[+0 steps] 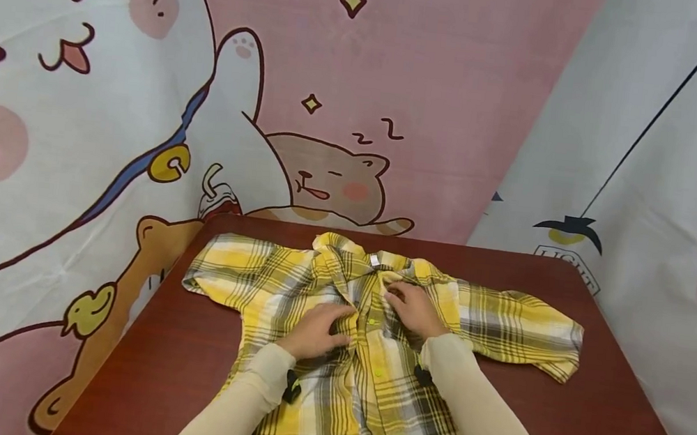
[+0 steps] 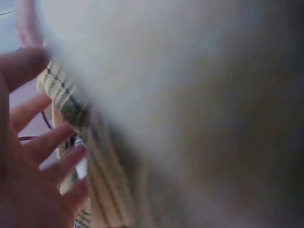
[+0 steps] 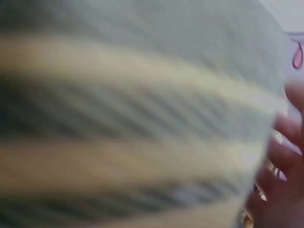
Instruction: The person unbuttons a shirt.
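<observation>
A yellow, grey and white plaid button-up shirt (image 1: 314,382) lies front up, sleeves out to both sides and collar (image 1: 339,245) at the far end. My left hand (image 1: 315,330) rests low over the front, thumb and fingers apart, fingertips right at the left front edge. In the left wrist view its fingers (image 2: 50,142) are spread beside the cloth. My right hand (image 1: 416,309) is just below the collar, curled fingers and thumb holding the edge of the buttoned side. Blurred cloth fills most of the right wrist view, hiding the right fingertips. Green buttons (image 1: 379,373) run down the front.
The shirt lies on a dark red-brown table (image 1: 606,424), with its right sleeve (image 1: 520,328) stretched toward the right side. A pink and white cartoon-print cloth (image 1: 437,79) hangs behind and around the table.
</observation>
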`<act>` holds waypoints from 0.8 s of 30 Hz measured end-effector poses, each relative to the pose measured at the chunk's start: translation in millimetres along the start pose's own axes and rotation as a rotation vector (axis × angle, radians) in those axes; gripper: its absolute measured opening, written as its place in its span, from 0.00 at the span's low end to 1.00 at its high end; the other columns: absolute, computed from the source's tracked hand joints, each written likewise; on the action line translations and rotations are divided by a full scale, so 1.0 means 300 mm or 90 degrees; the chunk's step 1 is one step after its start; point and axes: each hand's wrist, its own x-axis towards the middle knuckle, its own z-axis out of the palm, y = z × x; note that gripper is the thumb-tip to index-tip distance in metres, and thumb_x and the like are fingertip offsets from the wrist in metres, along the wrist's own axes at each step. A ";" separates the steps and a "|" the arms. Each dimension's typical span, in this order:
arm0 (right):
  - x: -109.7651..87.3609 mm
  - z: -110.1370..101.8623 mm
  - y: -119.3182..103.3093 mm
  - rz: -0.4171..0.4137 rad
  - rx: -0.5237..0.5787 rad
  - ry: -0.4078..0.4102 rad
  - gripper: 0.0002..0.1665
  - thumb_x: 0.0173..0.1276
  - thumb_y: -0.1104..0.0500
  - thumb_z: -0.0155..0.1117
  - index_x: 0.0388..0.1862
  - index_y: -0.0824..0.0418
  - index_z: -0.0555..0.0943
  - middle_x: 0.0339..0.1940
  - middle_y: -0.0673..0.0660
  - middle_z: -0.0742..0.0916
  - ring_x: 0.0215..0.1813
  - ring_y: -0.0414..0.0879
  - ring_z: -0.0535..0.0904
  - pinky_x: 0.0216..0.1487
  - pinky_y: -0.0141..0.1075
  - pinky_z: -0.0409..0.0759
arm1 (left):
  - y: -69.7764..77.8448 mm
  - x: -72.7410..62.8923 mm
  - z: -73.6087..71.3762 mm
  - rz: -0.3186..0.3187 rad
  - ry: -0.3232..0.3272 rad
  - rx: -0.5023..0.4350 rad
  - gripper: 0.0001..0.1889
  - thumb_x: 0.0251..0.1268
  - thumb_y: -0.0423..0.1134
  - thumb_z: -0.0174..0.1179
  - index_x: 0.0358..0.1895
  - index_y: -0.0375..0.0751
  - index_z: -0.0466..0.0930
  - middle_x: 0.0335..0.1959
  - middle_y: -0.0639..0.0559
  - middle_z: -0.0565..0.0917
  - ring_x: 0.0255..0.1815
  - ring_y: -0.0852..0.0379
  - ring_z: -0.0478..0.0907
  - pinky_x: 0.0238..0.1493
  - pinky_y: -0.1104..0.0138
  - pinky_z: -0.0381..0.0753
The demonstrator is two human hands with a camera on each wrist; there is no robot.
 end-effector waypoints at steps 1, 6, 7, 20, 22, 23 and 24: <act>-0.018 0.007 0.001 0.007 -0.029 0.014 0.19 0.76 0.51 0.56 0.58 0.60 0.79 0.51 0.57 0.84 0.50 0.53 0.79 0.49 0.51 0.77 | -0.001 -0.005 -0.006 -0.006 0.021 0.008 0.31 0.69 0.53 0.59 0.71 0.49 0.67 0.68 0.50 0.70 0.69 0.45 0.63 0.66 0.46 0.60; -0.120 0.012 -0.001 -0.027 -0.187 0.089 0.11 0.69 0.58 0.64 0.46 0.62 0.83 0.40 0.59 0.84 0.41 0.55 0.79 0.43 0.50 0.77 | -0.026 -0.056 -0.046 -0.056 0.067 0.069 0.27 0.66 0.50 0.63 0.66 0.48 0.72 0.64 0.47 0.73 0.65 0.42 0.66 0.63 0.42 0.61; -0.141 0.009 -0.002 -0.036 -0.221 0.079 0.13 0.68 0.57 0.66 0.47 0.63 0.83 0.41 0.60 0.84 0.42 0.56 0.79 0.44 0.51 0.77 | -0.034 -0.070 -0.053 -0.067 0.056 0.081 0.28 0.65 0.51 0.64 0.67 0.49 0.72 0.65 0.46 0.72 0.67 0.40 0.64 0.64 0.40 0.59; -0.134 -0.008 0.075 -0.023 -0.276 -0.045 0.34 0.72 0.48 0.60 0.72 0.61 0.67 0.70 0.66 0.69 0.70 0.68 0.59 0.64 0.63 0.59 | -0.157 -0.058 -0.090 -0.143 -0.043 0.091 0.40 0.61 0.59 0.63 0.75 0.54 0.61 0.78 0.44 0.49 0.76 0.34 0.40 0.65 0.32 0.36; -0.131 -0.027 0.094 -0.020 -0.227 -0.016 0.32 0.72 0.50 0.61 0.69 0.63 0.70 0.67 0.67 0.72 0.68 0.67 0.63 0.64 0.62 0.62 | -0.169 -0.052 -0.086 -0.152 -0.030 0.089 0.39 0.61 0.59 0.64 0.75 0.55 0.61 0.78 0.44 0.50 0.76 0.35 0.40 0.66 0.33 0.37; -0.134 -0.042 0.105 -0.021 -0.204 0.007 0.30 0.72 0.51 0.61 0.67 0.65 0.72 0.65 0.68 0.74 0.67 0.67 0.65 0.62 0.62 0.63 | -0.169 -0.054 -0.086 -0.154 -0.021 0.085 0.39 0.61 0.58 0.64 0.74 0.54 0.62 0.77 0.43 0.51 0.76 0.34 0.41 0.66 0.34 0.37; -0.139 -0.061 0.119 -0.020 -0.183 0.037 0.28 0.72 0.53 0.62 0.65 0.66 0.74 0.62 0.68 0.76 0.64 0.67 0.68 0.61 0.62 0.64 | -0.169 -0.060 -0.083 -0.151 -0.008 0.085 0.38 0.62 0.57 0.64 0.74 0.54 0.63 0.77 0.42 0.53 0.76 0.34 0.43 0.67 0.34 0.38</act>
